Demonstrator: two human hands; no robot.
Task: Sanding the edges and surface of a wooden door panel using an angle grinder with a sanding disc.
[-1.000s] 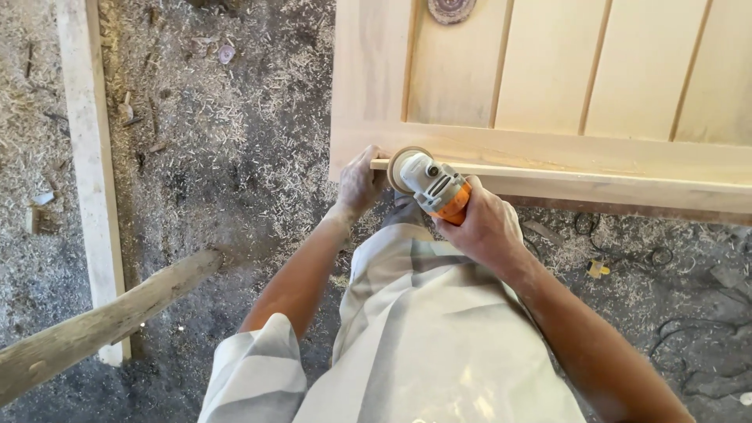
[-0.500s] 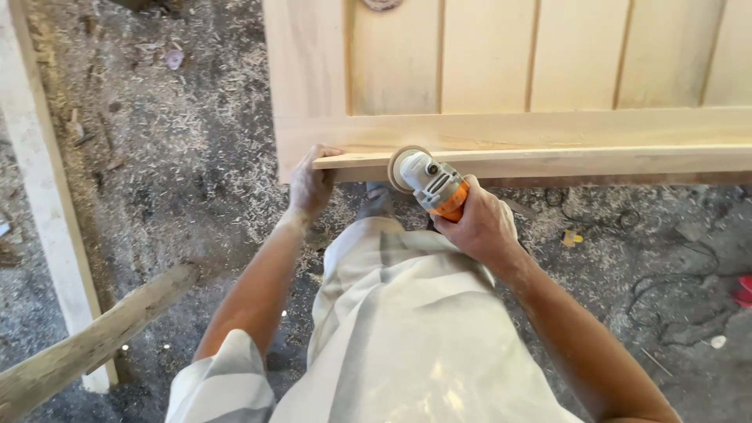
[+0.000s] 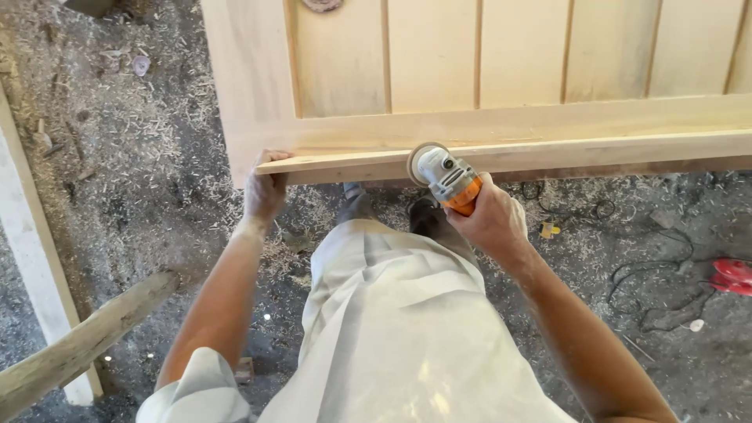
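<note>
Dirt floor (image 3: 157, 180) strewn with wood shavings; pale panelled door (image 3: 470, 70) lies flat. Wood strip (image 3: 548, 153) runs 9 to 3 along its near edge. Left hand (image 3: 265, 192) clamps the strip's end. Right hand (image 3: 489, 219) wraps the angle grinder (image 3: 446, 178), body pointing 11, disc on the strip.

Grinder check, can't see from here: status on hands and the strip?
Right hand grips grinder, disc on wooden strip. Left hand holds strip's end. Nothing blocking.
</note>
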